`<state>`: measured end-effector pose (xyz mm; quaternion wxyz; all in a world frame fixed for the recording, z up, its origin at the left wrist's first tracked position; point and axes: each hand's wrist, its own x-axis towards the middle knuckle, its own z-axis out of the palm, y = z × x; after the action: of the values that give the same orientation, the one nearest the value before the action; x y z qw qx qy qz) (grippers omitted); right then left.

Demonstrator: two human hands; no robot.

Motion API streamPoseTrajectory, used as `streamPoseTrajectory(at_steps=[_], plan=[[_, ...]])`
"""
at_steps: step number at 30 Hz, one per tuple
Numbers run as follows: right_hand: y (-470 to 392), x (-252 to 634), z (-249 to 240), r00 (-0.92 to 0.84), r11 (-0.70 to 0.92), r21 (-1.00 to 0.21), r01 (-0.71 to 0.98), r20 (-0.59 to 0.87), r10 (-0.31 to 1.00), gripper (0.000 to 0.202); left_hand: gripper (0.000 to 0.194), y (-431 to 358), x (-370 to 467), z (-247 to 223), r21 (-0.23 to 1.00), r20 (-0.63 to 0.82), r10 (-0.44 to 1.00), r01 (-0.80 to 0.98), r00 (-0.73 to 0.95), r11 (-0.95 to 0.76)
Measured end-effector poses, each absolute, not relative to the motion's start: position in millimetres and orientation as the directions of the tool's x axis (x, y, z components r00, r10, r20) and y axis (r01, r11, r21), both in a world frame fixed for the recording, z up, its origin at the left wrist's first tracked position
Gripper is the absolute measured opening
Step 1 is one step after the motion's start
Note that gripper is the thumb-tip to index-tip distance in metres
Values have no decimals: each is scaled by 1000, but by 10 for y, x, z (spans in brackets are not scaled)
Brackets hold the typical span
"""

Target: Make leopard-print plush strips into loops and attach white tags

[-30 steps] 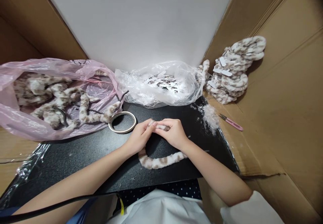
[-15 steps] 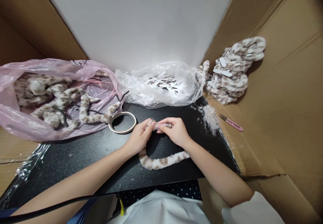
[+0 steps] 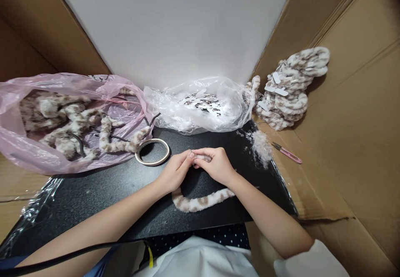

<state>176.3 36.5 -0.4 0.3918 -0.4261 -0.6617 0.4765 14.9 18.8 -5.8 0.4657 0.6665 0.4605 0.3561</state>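
Note:
A fuzzy white-and-brown plush strip point(image 3: 201, 202) curves in a loop on the black table point(image 3: 125, 198). Its upper part runs up into my two hands, which meet over the middle of the table. My left hand point(image 3: 176, 169) is closed on the strip with the thumb on top. Pinched around the same plush, my right hand point(image 3: 217, 166) touches the left fingertips. The fingers cover most of the spot where they meet. Just left of my left hand lies a roll of tape point(image 3: 152, 163).
A pink plastic bag point(image 3: 12, 114) of plush strips with black cords lies at left. Behind stands a clear bag point(image 3: 175, 121) of white labels. To the right are loose fluff point(image 3: 261, 145), pink thread snips point(image 3: 289, 155) and a pile of tagged plush loops point(image 3: 284, 96) against cardboard point(image 3: 353, 114).
My fingers have drawn closer together, and my right hand has shifted slightly left, covering more of the plush between them. The loop on the table lies nearly the same.

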Motion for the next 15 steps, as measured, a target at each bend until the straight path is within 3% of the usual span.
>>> streamPoseTrajectory(at_steps=[5, 10, 15], plan=[[387, 1804, 21, -433, 277, -916, 290, 132, 892, 37, 34, 187, 162, -22, 970, 26, 939, 218, 342, -107], [398, 1836, 86, -400, 313, -901, 301, 178, 899, 42, 33, 210, 171, -47, 996, -44, 975, 86, 216, 26], [404, 1876, 88, -292, 281, -927, 249, 205, 934, 16, 36, 239, 170, -61, 988, -151, 979, -18, 140, 155]])
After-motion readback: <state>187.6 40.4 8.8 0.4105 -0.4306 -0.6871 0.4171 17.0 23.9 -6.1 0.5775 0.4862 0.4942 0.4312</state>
